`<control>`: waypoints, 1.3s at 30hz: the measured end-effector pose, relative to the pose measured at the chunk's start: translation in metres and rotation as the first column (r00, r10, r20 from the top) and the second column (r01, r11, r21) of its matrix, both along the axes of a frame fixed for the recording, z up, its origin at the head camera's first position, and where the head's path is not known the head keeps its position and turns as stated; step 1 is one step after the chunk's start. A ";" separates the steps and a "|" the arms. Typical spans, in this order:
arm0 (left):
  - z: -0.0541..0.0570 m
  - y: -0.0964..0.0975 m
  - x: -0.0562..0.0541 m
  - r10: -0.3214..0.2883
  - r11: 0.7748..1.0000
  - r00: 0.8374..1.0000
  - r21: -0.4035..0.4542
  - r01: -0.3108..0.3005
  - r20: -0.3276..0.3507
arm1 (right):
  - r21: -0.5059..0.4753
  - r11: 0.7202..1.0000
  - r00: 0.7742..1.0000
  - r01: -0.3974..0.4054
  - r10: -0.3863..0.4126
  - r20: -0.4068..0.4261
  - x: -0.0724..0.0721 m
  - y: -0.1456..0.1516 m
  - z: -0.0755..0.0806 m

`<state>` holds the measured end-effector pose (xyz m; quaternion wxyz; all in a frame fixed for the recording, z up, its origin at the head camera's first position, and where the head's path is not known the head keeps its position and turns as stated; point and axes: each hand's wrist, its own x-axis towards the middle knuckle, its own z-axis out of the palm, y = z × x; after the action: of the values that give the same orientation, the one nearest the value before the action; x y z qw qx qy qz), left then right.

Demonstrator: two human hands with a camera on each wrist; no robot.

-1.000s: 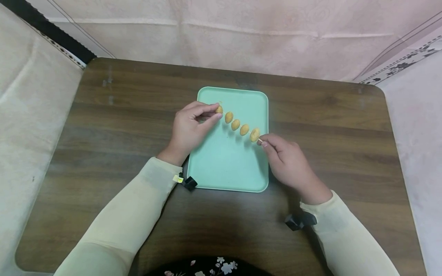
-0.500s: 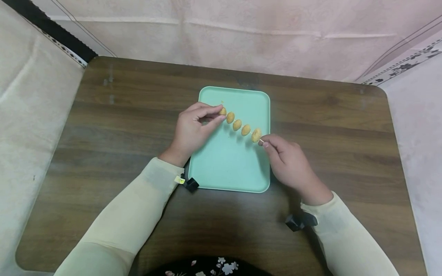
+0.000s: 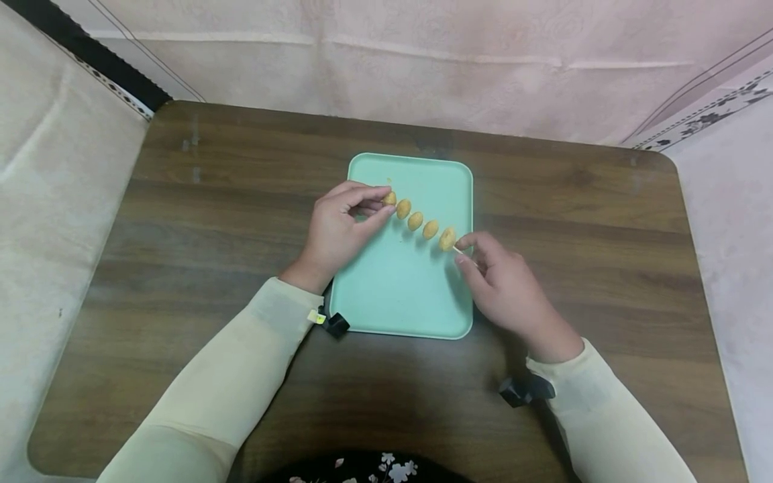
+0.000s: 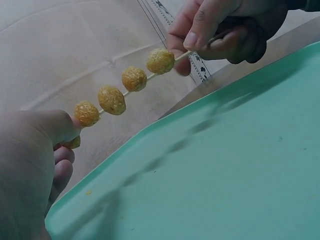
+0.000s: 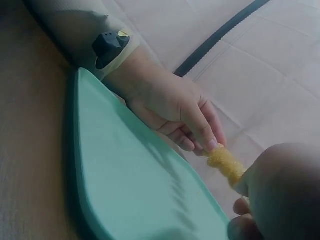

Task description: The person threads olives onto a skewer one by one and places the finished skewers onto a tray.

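A thin skewer with several golden, rough-skinned fried balls (image 3: 415, 221) is stretched between the two hands above a mint-green tray (image 3: 401, 295). My left hand (image 3: 338, 228) pinches the ball at the far-left end between thumb and fingers, partly covering it. At the other end, my right hand (image 3: 504, 285) holds the bare pale stick (image 3: 460, 252), its thumb and index finger on either side of it. The left wrist view shows the balls (image 4: 111, 99) spaced along the stick, apart from the tray. In the right wrist view the nearer end is hidden behind my right hand (image 5: 285, 195).
The tray lies on a brown wooden table (image 3: 211, 268), with small crumbs (image 4: 89, 192) on its surface. Pale cloth (image 3: 423, 67) hangs behind the table's far edge. A black wrist device (image 3: 336, 325) sits by the left cuff, close to the tray's edge.
Left hand and skewer have shifted slightly right from a second ago. In the last half second my right thumb and index finger have spread, showing more of the stick between them.
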<state>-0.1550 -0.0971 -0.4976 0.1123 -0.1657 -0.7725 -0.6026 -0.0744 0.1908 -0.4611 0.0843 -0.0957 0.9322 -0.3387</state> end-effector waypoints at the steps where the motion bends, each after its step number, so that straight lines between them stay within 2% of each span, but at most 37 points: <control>1: 0.000 0.000 0.000 0.000 1.000 1.000 -0.007 0.000 0.003 | 0.006 1.000 1.000 -0.008 0.008 0.005 0.000 0.000 0.000; 8: -0.002 -0.001 -0.001 -0.047 0.998 0.998 -0.032 0.048 0.030 | 0.024 0.997 0.997 -0.069 0.070 -0.036 0.004 -0.003 0.002; 15: -0.002 -0.001 -0.003 -0.086 0.994 0.996 -0.066 0.088 0.034 | -0.035 0.995 0.980 -0.092 0.084 -0.182 0.010 -0.012 0.004; 19: -0.004 -0.002 -0.002 -0.082 0.995 0.996 -0.051 0.083 0.018 | -0.046 0.996 0.966 -0.071 0.058 -0.251 0.010 -0.017 0.004; 23: -0.003 -0.004 0.000 -0.061 0.997 0.998 -0.052 0.062 0.021 | -0.013 1.000 0.960 -0.008 0.004 -0.279 0.009 -0.022 0.003; 29: -0.003 -0.005 0.000 -0.051 0.996 0.998 -0.065 0.052 0.019 | 0.099 0.991 0.965 0.091 -0.064 -0.253 0.002 -0.030 -0.002; 34: -0.004 -0.005 -0.001 -0.063 0.996 0.998 -0.058 0.064 0.017 | 0.196 0.975 0.982 0.102 -0.068 -0.175 -0.005 -0.038 -0.003; 39: -0.005 -0.005 -0.001 -0.074 0.995 0.997 -0.061 0.075 0.021 | 0.233 0.966 0.989 0.114 -0.088 -0.120 -0.010 -0.047 -0.002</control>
<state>-0.1563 -0.1019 -0.5026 0.0774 -0.1922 -0.7852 -0.5836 -0.0848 0.1440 -0.4629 0.0271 -0.0554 0.9731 -0.2222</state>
